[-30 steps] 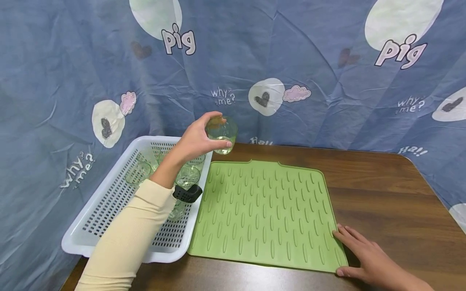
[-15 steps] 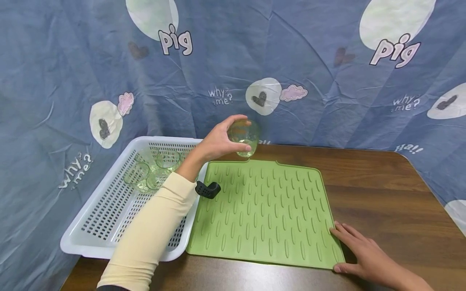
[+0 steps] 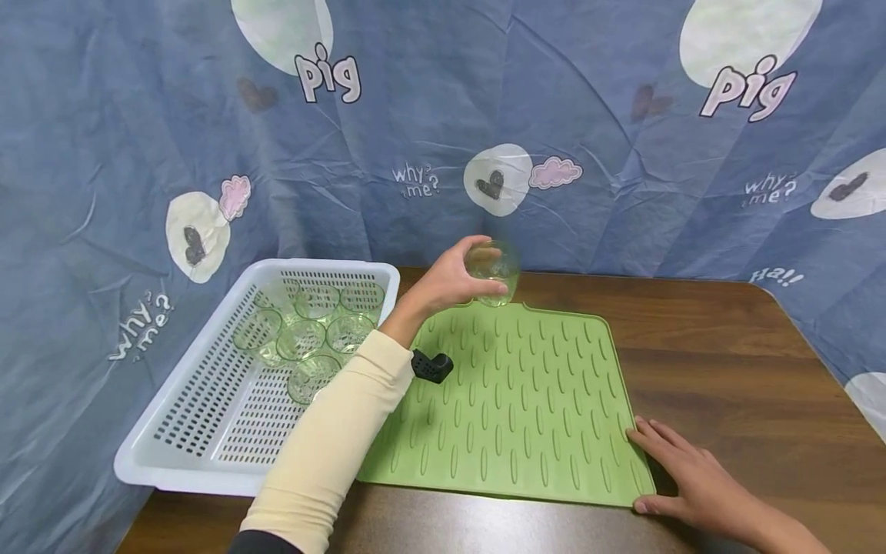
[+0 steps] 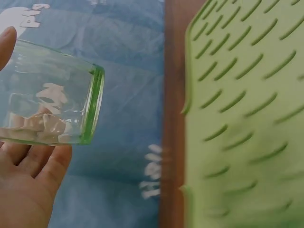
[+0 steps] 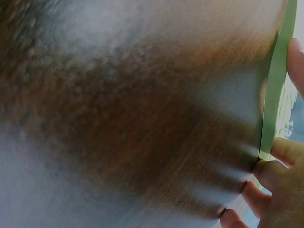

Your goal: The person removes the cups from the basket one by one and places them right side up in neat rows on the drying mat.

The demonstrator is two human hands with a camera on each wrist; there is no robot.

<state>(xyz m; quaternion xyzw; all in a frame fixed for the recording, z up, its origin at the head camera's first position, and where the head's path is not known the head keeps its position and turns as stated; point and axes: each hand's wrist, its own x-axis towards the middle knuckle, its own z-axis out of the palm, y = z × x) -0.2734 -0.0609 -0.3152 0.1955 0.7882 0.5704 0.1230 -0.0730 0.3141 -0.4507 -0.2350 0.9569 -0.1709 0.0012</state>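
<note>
My left hand [image 3: 450,278] grips a clear, green-tinted drinking glass [image 3: 504,271] in the air over the far edge of a green ridged silicone mat [image 3: 512,419]. In the left wrist view the thumb and fingers lie on opposite sides of the glass [image 4: 57,95], whose thicker green end faces away from the palm. My right hand [image 3: 692,481] rests at the mat's near right corner, thumb and fingertips touching its edge. The right wrist view shows those spread fingertips [image 5: 256,197] down on the table beside the mat's rim [image 5: 273,109].
A white perforated plastic basket [image 3: 148,454] stands left of the mat, with several similar glasses [image 3: 301,338] grouped toward its far and right side. Brown wooden table [image 3: 699,346] extends right of the mat. A blue printed cloth [image 3: 588,92] hangs behind.
My left hand has carried the glass rightward and slightly lower, from beside the basket to the mat's far edge. My right hand stays at the mat's corner.
</note>
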